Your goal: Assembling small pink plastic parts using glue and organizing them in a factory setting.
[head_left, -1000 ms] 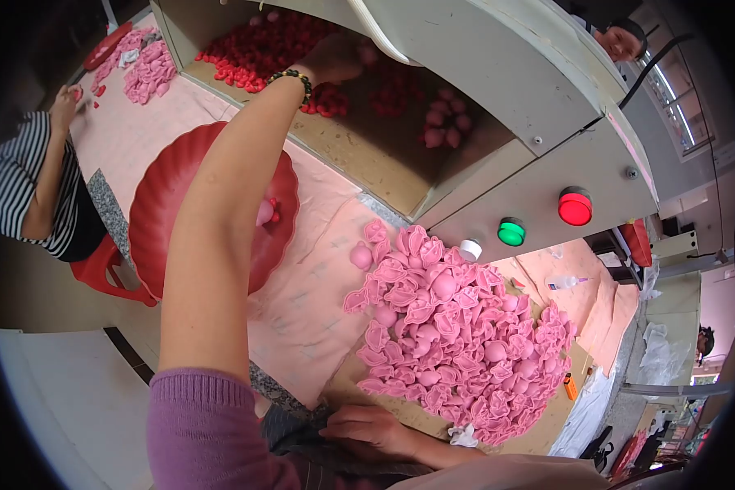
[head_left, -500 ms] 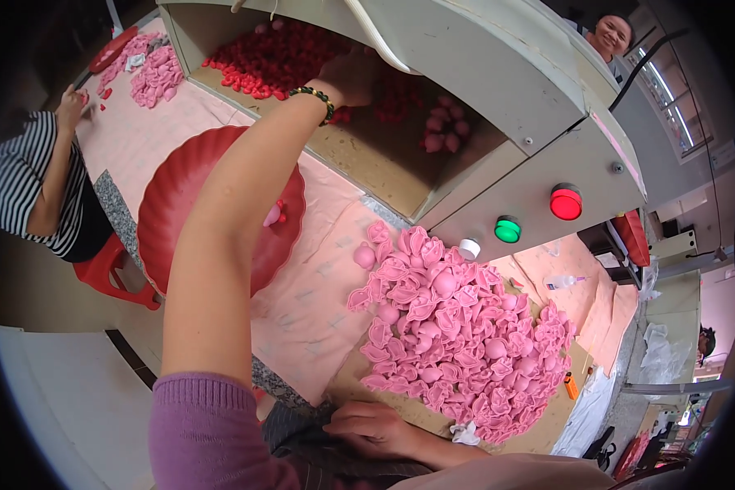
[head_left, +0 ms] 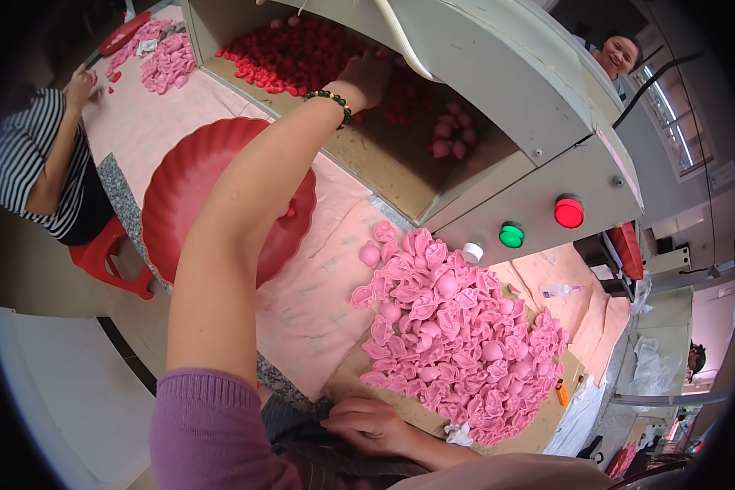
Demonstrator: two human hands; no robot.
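Note:
My left arm stretches forward across a red scalloped bowl [head_left: 175,175] into an open-fronted grey machine box [head_left: 465,184]. Inside, my left hand [head_left: 366,77] is at the edge of a heap of small red pieces [head_left: 294,61]; its fingertips are lost in shadow. A bunch of pink rounded pieces [head_left: 452,132] lies in the box to the right of it. Low in view, my right hand [head_left: 371,425] rests on dark cloth by the table edge. Its fingers are curled, with nothing seen in them. Beside it spreads a large pile of pink petal-shaped pieces [head_left: 457,343].
Red [head_left: 569,211] and green [head_left: 512,235] buttons and a white knob [head_left: 472,252] sit on the machine front. An orange cutter [head_left: 562,392] and small bottle [head_left: 559,290] lie right. A person in stripes [head_left: 37,155] works at left; another person [head_left: 619,55] stands behind the machine.
The view has shifted slightly. My left hand stays in the box by the red pieces, and my right hand has not visibly moved.

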